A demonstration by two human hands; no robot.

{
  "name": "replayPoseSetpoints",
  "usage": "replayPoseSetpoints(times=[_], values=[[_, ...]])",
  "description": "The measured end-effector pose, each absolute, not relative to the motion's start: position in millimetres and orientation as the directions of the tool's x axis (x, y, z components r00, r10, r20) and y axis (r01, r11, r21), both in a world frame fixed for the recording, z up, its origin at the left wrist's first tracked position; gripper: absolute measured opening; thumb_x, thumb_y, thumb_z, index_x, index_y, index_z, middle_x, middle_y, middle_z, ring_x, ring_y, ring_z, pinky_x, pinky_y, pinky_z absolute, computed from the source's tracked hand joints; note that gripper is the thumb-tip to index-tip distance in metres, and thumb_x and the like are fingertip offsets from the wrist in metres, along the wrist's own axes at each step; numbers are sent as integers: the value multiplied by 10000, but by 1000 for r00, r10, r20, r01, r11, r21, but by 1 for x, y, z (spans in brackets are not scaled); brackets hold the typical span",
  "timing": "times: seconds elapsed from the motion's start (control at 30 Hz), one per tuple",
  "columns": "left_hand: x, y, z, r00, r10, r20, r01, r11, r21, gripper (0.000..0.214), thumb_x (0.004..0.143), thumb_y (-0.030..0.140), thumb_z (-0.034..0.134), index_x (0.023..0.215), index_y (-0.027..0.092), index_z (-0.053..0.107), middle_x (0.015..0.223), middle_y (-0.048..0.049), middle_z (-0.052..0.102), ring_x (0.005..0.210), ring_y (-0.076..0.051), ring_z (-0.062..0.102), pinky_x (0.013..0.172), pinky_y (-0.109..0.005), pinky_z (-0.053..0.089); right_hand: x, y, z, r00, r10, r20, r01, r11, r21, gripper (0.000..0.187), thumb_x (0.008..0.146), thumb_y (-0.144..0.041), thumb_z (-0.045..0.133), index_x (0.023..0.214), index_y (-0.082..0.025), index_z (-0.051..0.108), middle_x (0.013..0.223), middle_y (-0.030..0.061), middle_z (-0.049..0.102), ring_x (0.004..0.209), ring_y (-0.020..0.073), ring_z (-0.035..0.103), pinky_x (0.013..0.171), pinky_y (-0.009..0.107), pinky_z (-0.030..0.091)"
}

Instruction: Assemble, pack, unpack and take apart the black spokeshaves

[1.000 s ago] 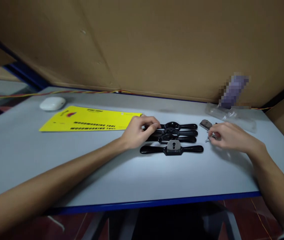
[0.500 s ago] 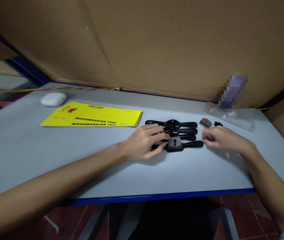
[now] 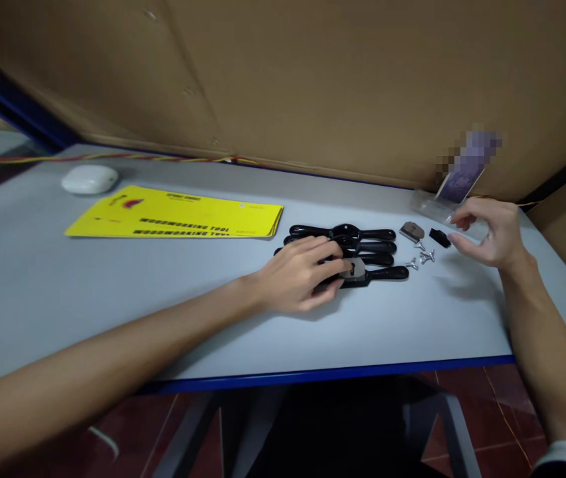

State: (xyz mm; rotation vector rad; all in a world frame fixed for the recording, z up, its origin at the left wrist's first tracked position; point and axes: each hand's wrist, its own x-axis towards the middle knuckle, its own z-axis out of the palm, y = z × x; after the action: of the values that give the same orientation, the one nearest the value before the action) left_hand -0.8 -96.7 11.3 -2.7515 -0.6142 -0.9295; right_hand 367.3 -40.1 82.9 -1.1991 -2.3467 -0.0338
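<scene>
While the left grip (image 3: 307, 273) pinches a spokeshave (image 3: 387, 273), the right grip (image 3: 468, 231) gapes wide, empty.

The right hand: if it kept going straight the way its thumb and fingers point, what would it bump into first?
The small black piece, most likely, with the grey blade beyond it. The right hand may be above the table, though, so it could pass over both.

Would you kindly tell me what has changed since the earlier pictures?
The left hand moved from the farther tools to the nearest tool. The right hand moved rightward off the small screws, thumb and fingers now parted. The yellow cards and white case stayed put.
</scene>
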Motion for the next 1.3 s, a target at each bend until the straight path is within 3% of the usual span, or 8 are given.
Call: replayPoseSetpoints(times=[0.17, 0.27, 0.6, 0.7, 0.9, 1.07, 1.3], values=[[-2, -94, 10, 723, 338, 602, 428, -904, -7, 249, 1011, 227, 486, 1025, 161, 726, 915, -75, 709, 774, -195, 621, 688, -326, 559, 370, -34, 75, -448, 887, 113, 881, 460, -113, 285, 888, -467, 609, 964, -241, 764, 973, 98, 788, 879, 309, 726, 785, 444, 537], [-1, -94, 10, 723, 333, 605, 422, -907, -5, 258, 1020, 219, 476, 1010, 161, 728, 903, -73, 707, 768, -192, 622, 679, -320, 557, 381, -26, 66, -410, 912, 3, 906, 408, -116, 365, 855, -433, 665, 1136, -227, 777, 1055, 103, 808, 960, 326, 751, 853, 461, 561], [-2, -92, 9, 705, 362, 609, 420, -906, 52, 275, 1017, 207, 463, 1022, 157, 733, 931, -80, 717, 790, -192, 651, 686, -322, 575, 380, -26, 68, -406, 912, 56, 905, 410, -113, 367, 826, -278, 618, 1161, -232, 761, 935, 49, 810, 846, 262, 733, 818, 401, 538], [-2, -92, 10, 711, 362, 603, 422, -905, 45, 281, 1018, 204, 461, 1008, 155, 738, 932, -84, 718, 791, -191, 649, 700, -324, 579, 376, -29, 72, -407, 912, 55, 902, 410, -133, 338, 840, -312, 597, 1124, -216, 755, 892, 50, 793, 797, 243, 708, 787, 382, 513], [-2, -92, 9, 714, 372, 593, 423, -904, 58, 299, 1029, 210, 455, 1014, 156, 749, 928, -83, 717, 809, -191, 651, 719, -324, 583, 376, -33, 79, -332, 925, -183, 940, 309, -142, 387, 803, -564, 694, 1011, -238, 705, 779, 31, 716, 699, 227, 637, 661, 365, 441], [-2, -92, 9, 720, 380, 581, 419, -905, 73, 306, 1031, 204, 448, 1013, 154, 749, 935, -85, 714, 812, -194, 649, 721, -330, 583, 372, -40, 90, -367, 901, -230, 928, 337, -161, 340, 803, -558, 698, 923, -240, 695, 781, 36, 699, 693, 206, 612, 653, 356, 420], [-1, -92, 12, 727, 365, 581, 396, -915, 78, 289, 1021, 184, 461, 993, 140, 745, 920, -90, 705, 799, -204, 639, 718, -340, 578, 371, -42, 88, -397, 851, -345, 916, 348, -199, 326, 810, -532, 709, 946, -238, 741, 760, 17, 725, 624, 175, 605, 585, 324, 407]])
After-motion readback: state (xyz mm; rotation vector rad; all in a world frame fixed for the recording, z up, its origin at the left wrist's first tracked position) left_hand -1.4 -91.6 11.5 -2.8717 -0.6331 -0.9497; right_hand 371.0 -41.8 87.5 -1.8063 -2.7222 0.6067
